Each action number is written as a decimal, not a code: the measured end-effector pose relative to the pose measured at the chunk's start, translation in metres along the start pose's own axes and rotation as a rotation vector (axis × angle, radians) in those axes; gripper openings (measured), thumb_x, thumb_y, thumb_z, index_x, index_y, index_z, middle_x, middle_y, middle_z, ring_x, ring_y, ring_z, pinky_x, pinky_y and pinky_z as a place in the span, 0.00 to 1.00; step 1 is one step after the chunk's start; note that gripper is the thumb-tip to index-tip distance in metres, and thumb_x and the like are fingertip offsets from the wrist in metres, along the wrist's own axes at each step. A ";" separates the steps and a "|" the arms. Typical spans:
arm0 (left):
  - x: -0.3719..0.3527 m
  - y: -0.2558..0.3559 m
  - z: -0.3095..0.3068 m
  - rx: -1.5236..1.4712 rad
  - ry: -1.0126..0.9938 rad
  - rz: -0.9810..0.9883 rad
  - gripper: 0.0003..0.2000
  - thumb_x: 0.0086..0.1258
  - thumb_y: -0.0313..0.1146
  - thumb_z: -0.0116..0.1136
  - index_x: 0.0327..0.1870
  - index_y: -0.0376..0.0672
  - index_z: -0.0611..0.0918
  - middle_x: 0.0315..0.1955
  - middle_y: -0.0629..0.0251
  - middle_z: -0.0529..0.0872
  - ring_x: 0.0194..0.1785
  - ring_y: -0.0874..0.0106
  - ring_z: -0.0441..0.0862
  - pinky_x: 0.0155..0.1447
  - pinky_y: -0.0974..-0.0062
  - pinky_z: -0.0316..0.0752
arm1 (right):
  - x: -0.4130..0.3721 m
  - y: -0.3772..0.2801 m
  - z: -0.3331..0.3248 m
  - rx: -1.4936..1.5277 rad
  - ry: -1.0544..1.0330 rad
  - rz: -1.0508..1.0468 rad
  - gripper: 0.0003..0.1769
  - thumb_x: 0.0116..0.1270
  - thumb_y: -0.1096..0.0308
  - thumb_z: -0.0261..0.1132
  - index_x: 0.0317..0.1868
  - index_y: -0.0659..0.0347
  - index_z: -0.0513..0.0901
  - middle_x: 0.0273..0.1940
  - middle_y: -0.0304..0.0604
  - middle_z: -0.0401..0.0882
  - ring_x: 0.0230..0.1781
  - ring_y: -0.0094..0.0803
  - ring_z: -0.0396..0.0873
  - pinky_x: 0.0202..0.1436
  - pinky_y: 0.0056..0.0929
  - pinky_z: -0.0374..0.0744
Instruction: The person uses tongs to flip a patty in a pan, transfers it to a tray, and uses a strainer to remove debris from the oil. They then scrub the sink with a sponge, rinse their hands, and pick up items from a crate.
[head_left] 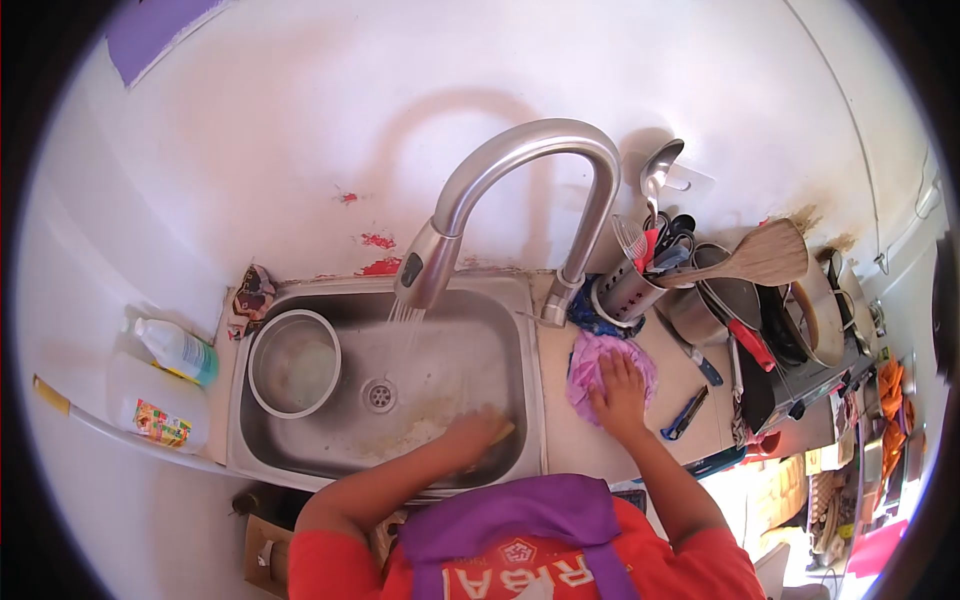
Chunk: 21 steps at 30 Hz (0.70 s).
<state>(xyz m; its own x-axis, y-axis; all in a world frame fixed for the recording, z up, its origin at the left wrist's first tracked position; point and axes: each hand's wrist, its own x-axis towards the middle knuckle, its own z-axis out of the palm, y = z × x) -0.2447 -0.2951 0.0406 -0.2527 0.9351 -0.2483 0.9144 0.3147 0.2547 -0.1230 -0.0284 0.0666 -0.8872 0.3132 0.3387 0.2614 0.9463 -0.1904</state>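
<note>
My left hand is down in the right front part of the steel sink, slightly blurred. Its fingers are closed on what looks like a yellow sponge, of which only an edge shows. Pale brownish suds lie on the sink floor beside this hand. Water sprays from the curved faucet into the basin. On the counter to the right, my right hand rests flat with fingers spread on a crumpled pink cloth. A round metal pot with cloudy water stands at the sink's left.
Right of the sink are a utensil holder, a wooden spatula, a knife, a box cutter and stacked pans. Bottles stand at the left. A patterned cloth lies on the sink's back left corner.
</note>
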 end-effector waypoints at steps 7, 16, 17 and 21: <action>0.040 -0.014 0.017 -0.229 0.069 -0.161 0.18 0.55 0.32 0.60 0.48 0.44 0.74 0.40 0.50 0.77 0.47 0.54 0.77 0.47 0.57 0.72 | -0.039 -0.035 -0.018 0.222 -0.167 -0.142 0.28 0.58 0.61 0.61 0.61 0.54 0.73 0.65 0.50 0.64 0.66 0.52 0.60 0.67 0.50 0.57; 0.047 -0.006 -0.002 -0.800 0.371 -0.369 0.21 0.58 0.33 0.58 0.53 0.40 0.71 0.43 0.46 0.79 0.50 0.48 0.75 0.52 0.58 0.70 | -0.039 -0.055 -0.026 0.177 -0.325 -0.288 0.33 0.56 0.53 0.66 0.63 0.48 0.71 0.68 0.48 0.60 0.70 0.51 0.53 0.70 0.57 0.46; 0.062 -0.010 -0.003 -0.881 0.473 -0.469 0.20 0.59 0.33 0.57 0.53 0.39 0.71 0.43 0.46 0.79 0.50 0.47 0.75 0.52 0.58 0.70 | -0.035 -0.057 -0.024 0.178 -0.322 -0.278 0.33 0.56 0.53 0.66 0.63 0.48 0.71 0.67 0.48 0.60 0.70 0.51 0.53 0.70 0.57 0.46; 0.070 -0.010 -0.003 -0.797 0.694 -0.346 0.20 0.63 0.35 0.55 0.54 0.38 0.70 0.42 0.42 0.79 0.50 0.46 0.76 0.51 0.56 0.70 | -0.033 -0.060 -0.026 0.213 -0.291 -0.239 0.32 0.56 0.53 0.66 0.62 0.49 0.72 0.67 0.49 0.61 0.70 0.51 0.53 0.70 0.57 0.46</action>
<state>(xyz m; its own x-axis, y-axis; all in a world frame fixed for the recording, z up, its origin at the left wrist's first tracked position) -0.2726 -0.2326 0.0232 -0.8051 0.5860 0.0916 0.3584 0.3577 0.8623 -0.0998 -0.0931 0.0905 -0.9915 0.0227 0.1283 -0.0218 0.9420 -0.3348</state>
